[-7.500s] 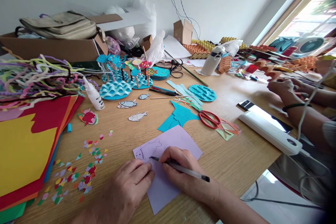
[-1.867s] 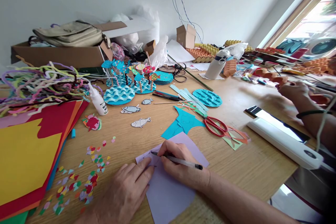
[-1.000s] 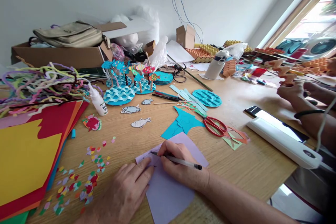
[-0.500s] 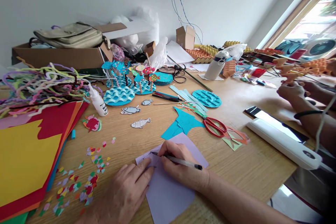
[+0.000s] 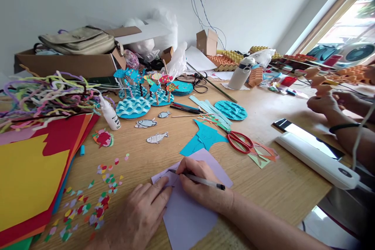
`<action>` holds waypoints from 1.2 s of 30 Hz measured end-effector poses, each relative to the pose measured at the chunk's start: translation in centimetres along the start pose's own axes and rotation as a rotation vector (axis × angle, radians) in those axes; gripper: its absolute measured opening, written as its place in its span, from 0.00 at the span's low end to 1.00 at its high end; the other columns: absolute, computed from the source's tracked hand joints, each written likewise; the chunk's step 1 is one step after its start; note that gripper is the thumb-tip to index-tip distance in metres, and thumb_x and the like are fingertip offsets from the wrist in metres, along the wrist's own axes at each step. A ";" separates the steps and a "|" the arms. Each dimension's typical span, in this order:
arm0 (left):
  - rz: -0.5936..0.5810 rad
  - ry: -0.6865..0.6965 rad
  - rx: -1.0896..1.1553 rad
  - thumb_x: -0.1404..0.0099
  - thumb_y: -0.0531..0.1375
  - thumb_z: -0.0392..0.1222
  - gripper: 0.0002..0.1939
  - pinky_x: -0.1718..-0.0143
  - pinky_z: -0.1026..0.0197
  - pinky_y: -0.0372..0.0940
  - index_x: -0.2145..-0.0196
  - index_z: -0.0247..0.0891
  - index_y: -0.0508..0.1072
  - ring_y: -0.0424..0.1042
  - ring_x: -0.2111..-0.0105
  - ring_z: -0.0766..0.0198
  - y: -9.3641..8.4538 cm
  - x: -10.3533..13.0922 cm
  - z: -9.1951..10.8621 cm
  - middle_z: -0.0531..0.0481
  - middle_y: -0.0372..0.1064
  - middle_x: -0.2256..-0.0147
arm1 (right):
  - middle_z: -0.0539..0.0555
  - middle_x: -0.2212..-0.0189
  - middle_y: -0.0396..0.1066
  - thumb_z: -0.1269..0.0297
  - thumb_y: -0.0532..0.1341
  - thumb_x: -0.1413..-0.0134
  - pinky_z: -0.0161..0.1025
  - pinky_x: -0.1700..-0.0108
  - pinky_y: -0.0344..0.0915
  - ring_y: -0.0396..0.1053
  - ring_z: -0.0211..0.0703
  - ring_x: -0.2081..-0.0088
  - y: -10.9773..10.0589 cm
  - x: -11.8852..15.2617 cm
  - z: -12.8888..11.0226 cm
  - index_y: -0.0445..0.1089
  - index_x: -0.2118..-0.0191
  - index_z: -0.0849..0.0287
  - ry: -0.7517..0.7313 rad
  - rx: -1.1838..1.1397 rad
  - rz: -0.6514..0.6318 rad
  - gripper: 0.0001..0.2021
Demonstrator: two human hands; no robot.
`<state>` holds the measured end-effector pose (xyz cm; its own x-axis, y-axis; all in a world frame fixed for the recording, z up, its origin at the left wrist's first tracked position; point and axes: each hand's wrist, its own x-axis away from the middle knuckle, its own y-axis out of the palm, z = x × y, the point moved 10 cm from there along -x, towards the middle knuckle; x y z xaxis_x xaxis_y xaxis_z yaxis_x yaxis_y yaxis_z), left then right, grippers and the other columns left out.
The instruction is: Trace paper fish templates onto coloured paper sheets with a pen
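Observation:
A sheet of purple paper (image 5: 190,218) lies on the wooden table before me, with a few dark drawn lines near its upper left corner. My right hand (image 5: 202,183) rests on it and grips a pen (image 5: 202,181), whose tip touches the paper by those lines. Flat on the left edge of the sheet, the fingers of my left hand (image 5: 146,207) are stretched out and hold it down. Just beyond the sheet lie blue paper offcuts (image 5: 202,138) and red-handled scissors (image 5: 240,141). Small paper fish (image 5: 157,137) lie further back.
Coloured paper sheets (image 5: 26,179), paper confetti (image 5: 102,203) and a white glue bottle (image 5: 109,113) are on the left. Fish models on blue wavy bases (image 5: 133,107) stand behind. At right are a white power strip (image 5: 316,160) and another person's hands (image 5: 325,105) holding orange carton pieces.
Both my hands and the pen stay almost in place. The other person's hands at the right have shifted slightly with the orange piece.

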<state>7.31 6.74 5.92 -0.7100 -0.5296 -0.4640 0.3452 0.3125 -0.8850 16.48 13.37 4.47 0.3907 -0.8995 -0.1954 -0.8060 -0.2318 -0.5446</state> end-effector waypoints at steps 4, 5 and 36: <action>-0.007 -0.007 0.009 0.34 0.46 0.31 0.18 0.64 0.61 0.67 0.54 0.38 0.71 0.73 0.66 0.62 0.2 0.0 -0.1 0.47 0.73 0.56 | 0.45 0.80 0.61 0.78 0.52 0.57 0.30 0.75 0.54 0.59 0.33 0.78 0.2 0.0 0.0 0.61 0.71 0.58 -0.008 -0.001 -0.007 0.08; -0.007 -0.009 0.006 0.34 0.45 0.31 0.18 0.64 0.61 0.67 0.54 0.38 0.71 0.73 0.66 0.62 0.2 0.0 -0.2 0.48 0.73 0.56 | 0.45 0.80 0.61 0.78 0.52 0.58 0.30 0.75 0.54 0.59 0.33 0.78 0.2 0.0 0.0 0.61 0.71 0.58 -0.014 -0.003 -0.011 0.08; -0.056 -0.025 0.048 0.34 0.46 0.31 0.18 0.63 0.60 0.69 0.54 0.39 0.71 0.74 0.65 0.61 0.5 0.1 -0.2 0.47 0.73 0.55 | 0.45 0.80 0.61 0.72 0.52 0.48 0.30 0.75 0.56 0.59 0.34 0.78 -2.3 0.1 0.0 0.62 0.70 0.56 0.004 0.040 0.159 0.05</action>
<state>7.31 7.00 5.44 -0.7141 -0.5646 -0.4139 0.3350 0.2435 -0.9102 18.40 13.77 5.71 0.2576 -0.9251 -0.2789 -0.8395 -0.0714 -0.5386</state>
